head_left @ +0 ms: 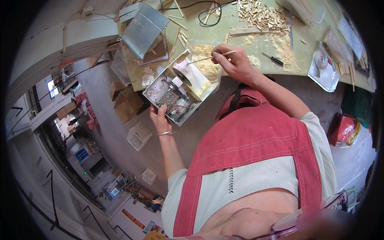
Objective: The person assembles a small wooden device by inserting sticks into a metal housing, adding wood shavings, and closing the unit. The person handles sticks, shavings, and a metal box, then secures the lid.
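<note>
My left hand (pixel 161 120) grips the near left edge of an open metal machine housing (pixel 151 89), which is tilted up at the table's front edge. Inside the housing are a round disc (pixel 186 78), a shaft with a motor-like part (pixel 176 83) and a perforated plate (pixel 167 98). A thin wooden stick (pixel 203 60) is pinched in my right hand (pixel 235 63). Its far end reaches into the housing's upper part, above the disc; whether it touches anything there I cannot tell. Sawdust (pixel 208 67) lies in a clear plastic tub (pixel 205 42) behind and beside the housing.
On the green table (pixel 236 42) lie a heap of small wood pieces (pixel 262 17), a screwdriver (pixel 276 60) and loose sawdust (pixel 282 48). A grey metal box (pixel 146 32) stands left. A silver tray (pixel 329 78) sits right. Cardboard boxes (pixel 127 105) and a white basket (pixel 139 136) are on the floor.
</note>
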### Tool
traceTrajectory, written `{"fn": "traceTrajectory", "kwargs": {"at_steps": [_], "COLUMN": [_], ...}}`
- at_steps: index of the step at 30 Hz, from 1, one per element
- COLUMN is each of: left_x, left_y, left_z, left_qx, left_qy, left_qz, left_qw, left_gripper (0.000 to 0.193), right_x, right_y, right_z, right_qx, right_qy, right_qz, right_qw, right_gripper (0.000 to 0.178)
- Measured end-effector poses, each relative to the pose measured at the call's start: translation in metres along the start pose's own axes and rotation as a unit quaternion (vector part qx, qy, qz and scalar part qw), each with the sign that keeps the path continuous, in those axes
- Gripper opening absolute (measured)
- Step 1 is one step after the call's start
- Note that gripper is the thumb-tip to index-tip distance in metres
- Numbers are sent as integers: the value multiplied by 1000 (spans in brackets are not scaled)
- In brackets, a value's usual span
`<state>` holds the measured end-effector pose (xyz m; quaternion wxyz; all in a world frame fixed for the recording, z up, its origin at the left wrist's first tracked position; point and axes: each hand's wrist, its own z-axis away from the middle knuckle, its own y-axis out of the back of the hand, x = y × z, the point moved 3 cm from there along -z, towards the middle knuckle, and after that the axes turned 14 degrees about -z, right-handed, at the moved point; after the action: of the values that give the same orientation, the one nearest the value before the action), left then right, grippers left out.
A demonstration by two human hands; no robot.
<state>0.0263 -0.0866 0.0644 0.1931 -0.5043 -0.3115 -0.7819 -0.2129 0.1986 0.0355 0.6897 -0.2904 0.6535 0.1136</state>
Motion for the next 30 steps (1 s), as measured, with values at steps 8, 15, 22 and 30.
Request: {"fn": "traceTrajectory", "kwargs": {"at_steps": [8,15,22,30], "left_x": [3,1,5,-7], "left_y": [-2,-2,-3,0], "left_z": [0,0,1,0], "left_qx": [-2,-11,-18,1], "left_qy": [-11,1,7,35], "left_qz": [-16,6,-1,22], "left_qw": [1000,1000,1000,999], "left_gripper": [41,43,47,44], "right_x": [4,10,26,26], "right_y": [-5,-2,13,15], "right_z": [0,-2,-7,20], "right_qx": [3,23,55,1], "right_qy": [45,-39,-76,-133], "right_qz": [-75,-229,-269,-244], "right_qw": [996,972,959,961], "right_gripper": [15,22,25,22]}}
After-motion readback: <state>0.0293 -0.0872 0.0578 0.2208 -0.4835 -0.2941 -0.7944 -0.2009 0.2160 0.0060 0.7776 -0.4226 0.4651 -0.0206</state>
